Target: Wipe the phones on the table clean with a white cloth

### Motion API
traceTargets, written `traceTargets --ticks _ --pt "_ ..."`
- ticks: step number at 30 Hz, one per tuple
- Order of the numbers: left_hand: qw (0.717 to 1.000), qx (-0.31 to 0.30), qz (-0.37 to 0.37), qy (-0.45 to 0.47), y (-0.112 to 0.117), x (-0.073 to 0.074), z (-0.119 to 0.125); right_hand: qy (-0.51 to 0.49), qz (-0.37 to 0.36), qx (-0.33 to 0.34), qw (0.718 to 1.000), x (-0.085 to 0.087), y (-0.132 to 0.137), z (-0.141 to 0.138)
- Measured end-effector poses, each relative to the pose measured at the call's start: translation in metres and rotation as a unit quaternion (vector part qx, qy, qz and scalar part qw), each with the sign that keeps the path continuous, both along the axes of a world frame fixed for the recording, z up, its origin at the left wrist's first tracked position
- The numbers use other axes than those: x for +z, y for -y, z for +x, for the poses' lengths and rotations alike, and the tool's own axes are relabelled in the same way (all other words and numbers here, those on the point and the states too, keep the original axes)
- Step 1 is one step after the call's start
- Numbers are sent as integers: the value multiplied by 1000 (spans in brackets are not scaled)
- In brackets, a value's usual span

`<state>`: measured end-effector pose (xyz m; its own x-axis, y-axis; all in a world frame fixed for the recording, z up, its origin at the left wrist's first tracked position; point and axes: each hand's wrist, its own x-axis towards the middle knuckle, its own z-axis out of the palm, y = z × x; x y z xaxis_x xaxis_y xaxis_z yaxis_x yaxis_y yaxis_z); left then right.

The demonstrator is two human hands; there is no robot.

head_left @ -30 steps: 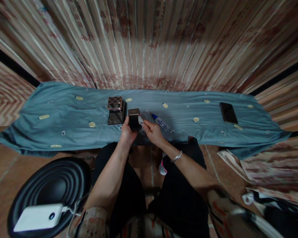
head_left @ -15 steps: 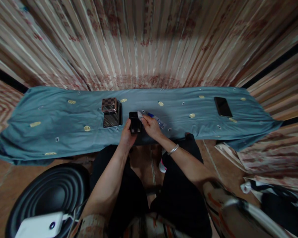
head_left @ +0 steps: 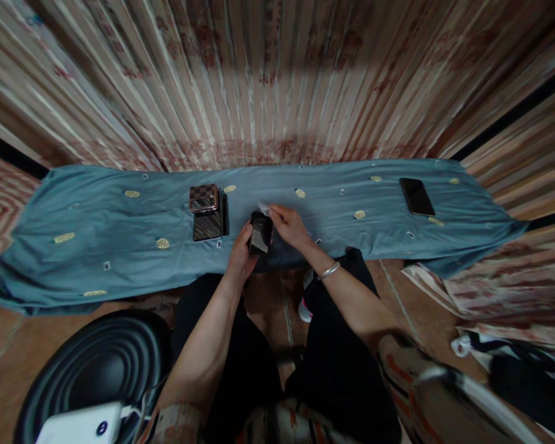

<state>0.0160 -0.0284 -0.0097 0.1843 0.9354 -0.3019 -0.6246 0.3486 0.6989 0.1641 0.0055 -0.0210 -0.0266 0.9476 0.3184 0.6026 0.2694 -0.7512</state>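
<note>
Held a small black device (head_left: pixel 260 233) in the left hand (head_left: pixel 243 250), just above the near edge of the tabletop (head_left: pixel 120 228) and close to the middle of its length, fingers curled around the lower part and thumb along one side. Could not tell the exact kind of device at this size, only a grey sheen across the face. Pinched a small pale cloth (head_left: pixel 263 208) between the thumb and fingers of the right hand (head_left: pixel 290 226), also over the middle of the tabletop, right at the device's upper end; could not tell whether touching or slightly apart. Wore a silver bangle (head_left: pixel 328 270) on the right wrist, on the near side of the tabletop. Had a brown checkered gadget (head_left: pixel 203 192) and a glossy dark slab (head_left: pixel 208 227) together on the tabletop, left of its middle. Had a black smartphone (head_left: pixel 417 197) lying flat toward the tabletop's right end, well apart from both hands. Saw a pleated, red-patterned curtain (head_left: pixel 240 80) beyond the tabletop's far edge, and a round, ridged black stand (head_left: pixel 97 370) below and on the near side of the tabletop's left part, with a white power bank (head_left: pixel 81 425) on top, cable plugged in.
</note>
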Motion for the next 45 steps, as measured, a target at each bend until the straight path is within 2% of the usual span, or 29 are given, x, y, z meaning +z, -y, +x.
traceTargets --ticks 4,9,15,23,34,45 --pt "1000 -2 17 -12 -1 -6 0 24 -21 37 999 0 3 -3" --pt "999 -9 -6 -40 0 -12 2 10 -20 53 998 1 6 -3" --pt "999 0 -3 -54 1 -11 4 -13 -23 53 998 3 6 -1" --pt "998 13 22 -51 -8 -7 -3 14 -54 27 998 -9 0 10" --pt "997 -6 32 -70 -6 -18 4 -26 20 59 998 -10 3 0" --pt "999 37 12 -16 -15 -12 -2 31 45 49 997 -17 5 4"
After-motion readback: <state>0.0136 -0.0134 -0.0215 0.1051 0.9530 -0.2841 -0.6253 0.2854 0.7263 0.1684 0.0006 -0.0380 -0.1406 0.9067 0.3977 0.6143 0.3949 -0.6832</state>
